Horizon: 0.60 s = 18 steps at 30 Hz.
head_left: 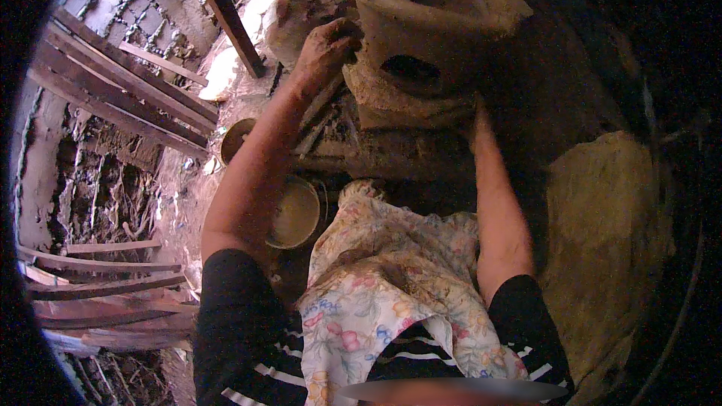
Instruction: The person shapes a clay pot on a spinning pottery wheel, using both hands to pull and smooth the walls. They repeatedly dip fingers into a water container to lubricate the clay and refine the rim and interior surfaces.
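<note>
Left hand (333, 43): fingers curled, at left side of clay pot (444, 39); contact unclear, grip can't tell
Right hand (477, 107): mostly shadowed, state can't tell
Pot position: ahead, between hands
Forearms (259, 143): stretched forward

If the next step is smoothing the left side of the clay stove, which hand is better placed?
Probably the left hand: it is close at the left side of the clay stove. The right forearm reaches toward the opposite side, where shadow hides the right hand.
</note>
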Tool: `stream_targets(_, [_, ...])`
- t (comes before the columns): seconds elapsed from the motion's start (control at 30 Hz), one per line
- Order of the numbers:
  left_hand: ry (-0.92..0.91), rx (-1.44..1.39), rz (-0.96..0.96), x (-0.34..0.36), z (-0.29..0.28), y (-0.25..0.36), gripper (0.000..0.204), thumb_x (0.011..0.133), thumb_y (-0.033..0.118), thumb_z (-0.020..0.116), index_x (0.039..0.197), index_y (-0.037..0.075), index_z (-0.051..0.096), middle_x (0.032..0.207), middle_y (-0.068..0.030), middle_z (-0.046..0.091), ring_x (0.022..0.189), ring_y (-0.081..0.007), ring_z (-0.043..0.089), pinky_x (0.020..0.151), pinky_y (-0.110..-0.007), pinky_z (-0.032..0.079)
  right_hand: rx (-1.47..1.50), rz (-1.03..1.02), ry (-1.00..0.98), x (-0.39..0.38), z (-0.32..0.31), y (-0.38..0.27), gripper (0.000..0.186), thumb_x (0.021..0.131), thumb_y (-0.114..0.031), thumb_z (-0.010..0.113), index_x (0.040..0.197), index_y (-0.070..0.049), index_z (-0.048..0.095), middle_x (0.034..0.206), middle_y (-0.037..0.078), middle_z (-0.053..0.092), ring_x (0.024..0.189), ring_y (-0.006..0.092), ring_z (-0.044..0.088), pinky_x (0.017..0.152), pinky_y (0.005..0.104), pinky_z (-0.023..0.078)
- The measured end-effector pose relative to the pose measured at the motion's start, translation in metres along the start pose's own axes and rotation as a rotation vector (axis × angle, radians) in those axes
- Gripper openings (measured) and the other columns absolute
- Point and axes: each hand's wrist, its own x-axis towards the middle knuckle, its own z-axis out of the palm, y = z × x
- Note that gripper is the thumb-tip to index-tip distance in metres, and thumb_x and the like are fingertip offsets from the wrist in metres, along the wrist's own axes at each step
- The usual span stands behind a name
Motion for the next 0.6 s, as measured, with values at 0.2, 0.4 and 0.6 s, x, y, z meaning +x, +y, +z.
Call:
stream_targets(0.2, [0.021,0.439,-0.09,0.013,-0.032,-0.021,0.029,0.083,0.019,0.058,0.108,0.004,0.06,0.088,-0.0137,0.064,0.078,-0.0205,0.064,0.065,-0.033,0.051,-0.009,-0.028,0.031,-0.013,0.007,0.001,0.084,0.077,-0.069,0.047,0.137,-0.012,0.034,0.141,0.01,0.032,0.126,0.0308,0.035,0.101,0.05,0.033])
stream_targets(0.4, [0.072,0.927,0.3,0.017,-0.055,-0.065,0.044,0.08,0.023,0.06,0.121,0.009,0.053,0.107,-0.0154,0.059,0.1,-0.0323,0.056,0.082,-0.041,0.046,-0.015,0.021,0.1,-0.01,0.007,0.013,0.084,0.076,-0.068,0.048,0.138,-0.012,0.033,0.14,0.011,0.034,0.126,0.0298,0.035,0.101,0.0511,0.032])
stream_targets(0.6, [0.12,0.641,0.366,0.088,-0.046,-0.039,0.051,0.082,0.019,0.057,0.13,0.012,0.042,0.13,-0.0198,0.04,0.114,-0.042,0.042,0.095,-0.044,0.037,0.02,-0.063,0.02,0.001,-0.004,0.027,0.084,0.076,-0.068,0.05,0.137,-0.013,0.033,0.139,0.012,0.033,0.126,0.0296,0.034,0.1,0.0501,0.032])
